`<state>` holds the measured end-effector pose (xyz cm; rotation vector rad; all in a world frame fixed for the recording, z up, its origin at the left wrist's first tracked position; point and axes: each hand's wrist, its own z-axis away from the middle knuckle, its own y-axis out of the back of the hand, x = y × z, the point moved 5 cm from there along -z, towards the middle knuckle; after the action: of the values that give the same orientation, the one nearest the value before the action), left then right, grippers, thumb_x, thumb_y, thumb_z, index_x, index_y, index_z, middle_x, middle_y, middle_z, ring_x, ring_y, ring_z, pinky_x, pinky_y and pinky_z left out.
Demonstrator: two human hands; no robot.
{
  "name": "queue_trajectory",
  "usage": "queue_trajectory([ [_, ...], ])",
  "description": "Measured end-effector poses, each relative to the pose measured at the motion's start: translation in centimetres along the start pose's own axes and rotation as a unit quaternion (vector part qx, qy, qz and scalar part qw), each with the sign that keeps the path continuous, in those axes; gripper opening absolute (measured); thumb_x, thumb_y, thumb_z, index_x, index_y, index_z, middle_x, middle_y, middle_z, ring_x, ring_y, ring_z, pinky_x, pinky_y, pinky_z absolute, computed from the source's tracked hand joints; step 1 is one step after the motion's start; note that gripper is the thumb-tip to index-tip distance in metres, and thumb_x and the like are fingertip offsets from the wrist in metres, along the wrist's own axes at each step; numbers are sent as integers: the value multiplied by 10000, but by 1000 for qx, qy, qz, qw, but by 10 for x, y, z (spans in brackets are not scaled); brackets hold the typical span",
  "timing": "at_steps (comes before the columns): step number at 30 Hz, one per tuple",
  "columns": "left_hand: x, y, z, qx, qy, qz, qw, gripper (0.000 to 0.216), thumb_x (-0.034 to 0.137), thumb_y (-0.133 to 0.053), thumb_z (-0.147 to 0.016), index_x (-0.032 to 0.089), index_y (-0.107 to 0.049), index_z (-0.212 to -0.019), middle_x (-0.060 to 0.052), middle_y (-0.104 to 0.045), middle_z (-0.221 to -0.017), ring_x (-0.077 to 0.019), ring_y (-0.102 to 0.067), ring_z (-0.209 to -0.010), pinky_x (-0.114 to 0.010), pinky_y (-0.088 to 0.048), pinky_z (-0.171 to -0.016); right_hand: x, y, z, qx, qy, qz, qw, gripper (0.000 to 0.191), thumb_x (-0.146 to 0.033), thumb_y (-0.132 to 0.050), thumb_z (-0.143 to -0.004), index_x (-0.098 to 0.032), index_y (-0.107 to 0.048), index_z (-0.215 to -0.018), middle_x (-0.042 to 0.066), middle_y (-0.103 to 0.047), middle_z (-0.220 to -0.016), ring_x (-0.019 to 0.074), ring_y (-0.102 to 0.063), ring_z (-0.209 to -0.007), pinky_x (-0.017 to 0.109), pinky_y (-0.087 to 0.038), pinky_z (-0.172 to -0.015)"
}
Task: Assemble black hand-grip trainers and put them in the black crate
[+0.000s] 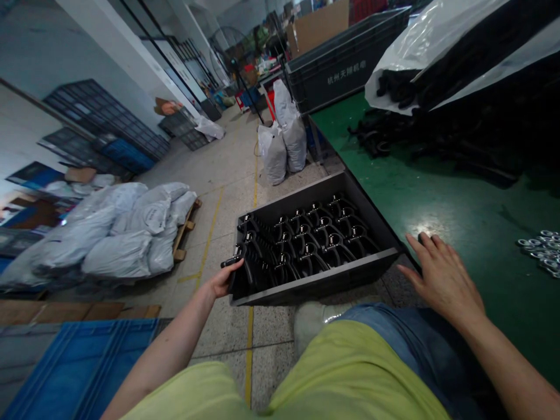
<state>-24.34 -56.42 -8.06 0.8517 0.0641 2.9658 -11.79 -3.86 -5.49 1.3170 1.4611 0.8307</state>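
A dark crate (319, 281) on the floor holds rows of black curved parts with metal ends (306, 236). My left hand (224, 279) reaches down to the crate's left corner, its fingers closed on one black part (238, 259) at the rim. My right hand (440, 277) lies flat and open on the edge of the green table (459, 210), fingers stretched out, holding nothing.
A pile of black parts (437, 140) and plastic-wrapped bundles (459, 52) lie on the table's far side. Small metal rings (542, 248) sit at the right. A blue crate (79, 367) stands at lower left. White sacks (118, 230) rest on a pallet, two more sacks (282, 140) stand further back.
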Motion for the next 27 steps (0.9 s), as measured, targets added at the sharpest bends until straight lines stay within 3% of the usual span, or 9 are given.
queue_trajectory([
  [5,-26,-14,-14,1,-18,-23,1000,411,461,-577,-791,114,-645,-1000,-137,-715,-935,-269,-658,-958,-363,-512,-863,-3,3,-1,-10,0,-6,1000,629,-439,-405,-880,-77,-356,-1393,225,-361,-1421,382,-272,-1332,523,-258,-1059],
  [11,-33,-24,-30,13,-25,-94,995,469,544,-519,-797,127,-638,-976,-145,-707,-963,-270,-651,-976,-366,-509,-859,-3,3,-1,-5,-10,-11,1000,599,-425,-393,-886,-109,-359,-1393,199,-361,-1432,377,-272,-1335,542,-276,-1046],
  [14,-19,-13,-23,43,-25,-166,985,494,586,-536,-765,137,-639,-942,-161,-704,-965,-285,-652,-971,-382,-518,-829,-2,1,-1,-9,-5,-1,1000,597,-422,-394,-886,-99,-370,-1387,208,-373,-1421,375,-281,-1331,531,-272,-1052],
  [17,17,1,-11,124,-42,-260,957,517,572,-654,-671,132,-632,-942,-198,-693,-969,-352,-612,-1037,-443,-511,-815,-1,0,0,-10,-2,5,1000,590,-420,-397,-887,-95,-381,-1379,210,-371,-1421,367,-274,-1336,523,-265,-1059],
  [19,43,-1,-6,195,-83,-317,924,581,568,-659,-663,112,-613,-1021,-244,-635,-1103,-409,-488,-1187,-502,-465,-873,1,-2,1,-8,-2,7,1000,589,-422,-402,-886,-100,-383,-1379,206,-358,-1431,363,-264,-1341,524,-267,-1058],
  [21,57,-20,-9,251,-145,-356,888,678,591,-586,-716,113,-535,-1195,-249,-461,-1344,-420,-253,-1340,-553,-361,-975,3,-4,1,-4,-2,6,1000,590,-426,-406,-884,-108,-382,-1380,200,-351,-1438,361,-263,-1342,526,-276,-1052],
  [24,47,-62,-22,292,-240,-420,825,792,538,-569,-754,182,-305,-1410,-142,-114,-1539,-367,64,-1399,-598,-125,-1077,4,-6,2,-2,1,6,1000,586,-430,-405,-882,-130,-376,-1385,186,-348,-1444,357,-272,-1340,534,-294,-1040],
  [25,41,-76,-25,319,-282,-499,755,784,496,-563,-771,173,-279,-1426,-143,-85,-1542,-372,76,-1397,-615,-82,-1074,4,-6,3,-1,1,7,1000,581,-429,-404,-883,-139,-374,-1386,180,-348,-1446,356,-273,-1341,538,-299,-1036],
  [27,25,-92,-32,334,-298,-609,655,799,401,-611,-754,168,-264,-1435,-146,-50,-1545,-380,75,-1395,-617,-55,-1074,3,-4,3,2,-2,10,1000,565,-420,-404,-884,-153,-379,-1382,170,-349,-1448,355,-274,-1342,547,-306,-1030],
])
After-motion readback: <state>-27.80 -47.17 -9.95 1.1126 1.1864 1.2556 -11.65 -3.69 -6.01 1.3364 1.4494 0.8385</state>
